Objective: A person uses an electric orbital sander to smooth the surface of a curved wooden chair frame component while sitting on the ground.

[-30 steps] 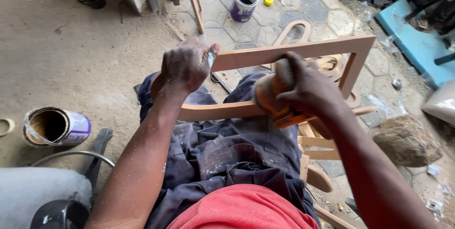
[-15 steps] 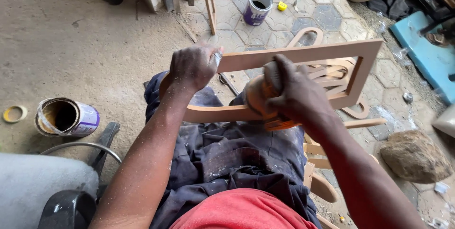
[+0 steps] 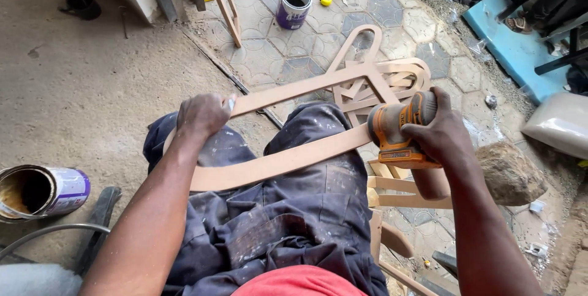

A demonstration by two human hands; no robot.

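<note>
- Even, soft daylight fills the scene; it is bright overall, with no harsh sun patches.
- Shadows are weak and diffuse: a faint one lies under the curved wooden frame (image 3: 288, 158) across the lap, and darker ones sit at the far right among the clutter.
- Mild sheen shows on the paint can (image 3: 40, 191) at the near left.
- Focus is sharp through the middle; the near edges, bottom left and bottom right, look soft.
- Wide-angle stretch bends the forearms and the floor at the edges.
- The orange sander (image 3: 401, 131) shows no clear motion blur.
</note>
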